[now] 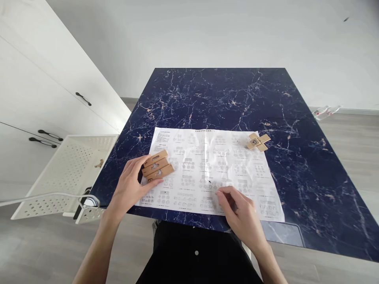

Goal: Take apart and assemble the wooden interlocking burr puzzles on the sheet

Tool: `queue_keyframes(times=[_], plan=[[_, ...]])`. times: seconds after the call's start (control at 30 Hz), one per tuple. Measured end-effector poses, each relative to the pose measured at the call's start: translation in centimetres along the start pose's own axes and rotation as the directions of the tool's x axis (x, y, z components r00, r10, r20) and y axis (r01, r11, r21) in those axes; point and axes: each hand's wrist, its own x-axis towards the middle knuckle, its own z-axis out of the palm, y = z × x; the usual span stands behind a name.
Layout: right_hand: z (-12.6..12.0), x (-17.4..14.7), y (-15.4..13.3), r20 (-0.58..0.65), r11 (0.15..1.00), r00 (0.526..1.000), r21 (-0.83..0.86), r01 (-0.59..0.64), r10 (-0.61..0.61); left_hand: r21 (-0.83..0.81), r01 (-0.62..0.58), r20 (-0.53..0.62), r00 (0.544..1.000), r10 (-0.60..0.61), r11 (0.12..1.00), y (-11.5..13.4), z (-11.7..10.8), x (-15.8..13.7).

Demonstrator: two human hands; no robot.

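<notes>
Three notched wooden puzzle pieces [159, 167] lie side by side at the left part of a printed paper sheet [204, 157]. Dark marks are written on their left ends. My left hand [130, 181] grips them between the thumb below and the fingers above. Over the lower middle of the sheet, my right hand [238, 207] is closed with thumb and forefinger together, and no object shows in it. Crossed wooden pieces [258, 142], one with a dark mark, rest at the sheet's upper right corner, apart from both hands.
The sheet lies on a dark blue marbled table [213, 98]. A phone [281, 232] sits at the front edge, right of my right hand. To the left stand a white perforated shelf [53, 177] with a small wooden piece [99, 163], a white cable [50, 195] and white cabinets [59, 71].
</notes>
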Motion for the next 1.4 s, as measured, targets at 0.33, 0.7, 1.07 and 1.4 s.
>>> queue_keyframes(times=[0.33, 0.7, 1.07, 1.4], plan=[[-0.2, 0.3, -0.2, -0.02, 0.999, 0.999, -0.008, 0.032, -0.032, -0.154, -0.12, 0.016, 0.992, 0.124, 0.981, 7.1, 4.5, -1.2], [0.0, 0.4, -0.3, -0.024, 0.998, 0.999, -0.042, 0.044, -0.045, -0.144, -0.078, -0.058, 0.996, 0.07, 0.986, 6.8, 5.1, 0.3], [1.8, 1.7, -1.3, 0.026, 0.956, 0.977, -0.205, 0.212, -0.211, -0.128, -0.049, -0.044, 0.998, 0.043, 0.991, 7.0, 5.7, 1.1], [2.4, 3.1, -1.8, 0.109, 0.887, 0.966, -0.384, 0.257, -0.233, -0.188, -0.065, -0.047, 0.997, 0.057, 0.98, 7.0, 5.3, 1.0]])
